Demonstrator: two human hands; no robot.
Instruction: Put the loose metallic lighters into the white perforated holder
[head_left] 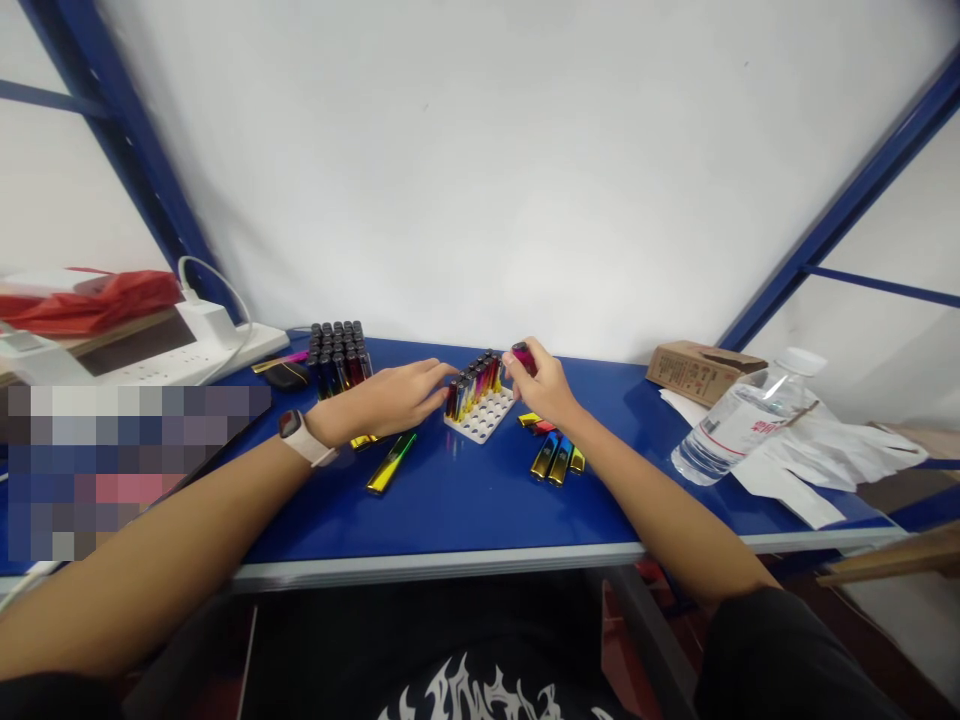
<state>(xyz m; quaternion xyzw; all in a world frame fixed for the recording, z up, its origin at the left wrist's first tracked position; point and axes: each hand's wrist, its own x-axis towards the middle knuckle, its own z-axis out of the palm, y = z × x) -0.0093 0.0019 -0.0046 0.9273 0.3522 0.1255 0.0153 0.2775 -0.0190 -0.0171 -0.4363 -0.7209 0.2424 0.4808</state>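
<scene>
A white rack (pixel 480 422) with rows of round holes lies on the blue table. Several shiny coloured tubes (pixel 472 385) with dark tops stand upright along its far side. My right hand (pixel 551 385) is closed around a magenta metallic tube (pixel 522 356) with a dark end, just right of the rack. At the rack's left end is my left hand (pixel 405 398), its fingers stretched out and nothing visible in them. Its fingertips are close to the nearest standing tubes; whether they touch, I cannot tell. A gold-green tube (pixel 391 463) lies below this hand.
Several loose tubes (pixel 556 460) lie below my right hand. A full block of dark-topped tubes (pixel 337 345) stands at the back left, beside a black mouse (pixel 287 376). A water bottle (pixel 739 420), cardboard box (pixel 697 370) and power strip (pixel 172 365) stand at the sides.
</scene>
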